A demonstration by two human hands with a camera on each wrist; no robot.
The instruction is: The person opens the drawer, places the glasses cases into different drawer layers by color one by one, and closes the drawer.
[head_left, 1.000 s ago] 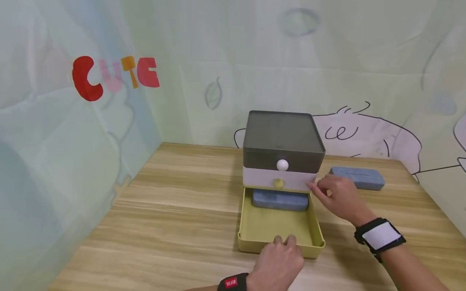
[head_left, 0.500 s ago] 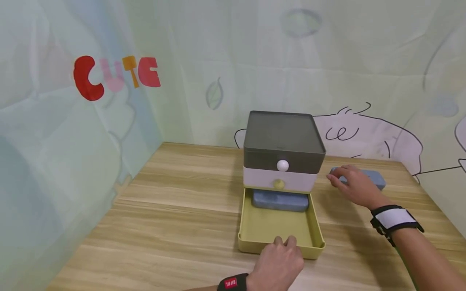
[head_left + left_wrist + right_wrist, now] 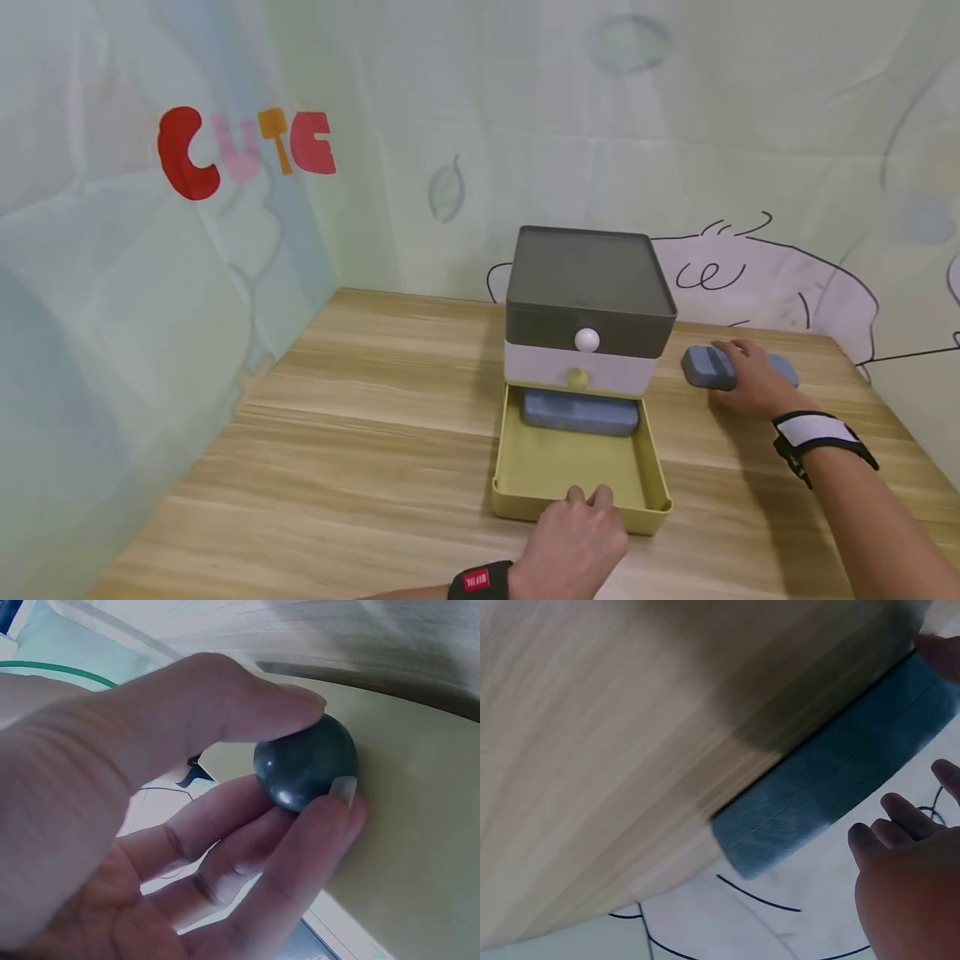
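A small stacked drawer unit (image 3: 592, 271) stands on the table, dark grey on top and pale pink in the middle. Its bottom yellow drawer (image 3: 573, 467) is pulled out, with a blue glasses case (image 3: 581, 414) lying at its back. My left hand (image 3: 573, 546) is at the drawer's front, and the left wrist view shows thumb and fingers pinching its dark round knob (image 3: 306, 761). To the right of the unit, my right hand (image 3: 753, 379) straddles a second blue glasses case (image 3: 832, 765) on the table. Its fingers (image 3: 900, 817) are spread beyond the case's far side, apart from it.
The wooden table (image 3: 360, 433) meets a printed cloth backdrop (image 3: 420, 108) at the back and left. A white knob (image 3: 587, 340) and a yellow knob (image 3: 577, 378) stick out from the upper drawers.
My right hand has moved from beside the pink drawer, rightward and back, to over the glasses case on the table. The left hand has stayed at the yellow drawer's front.
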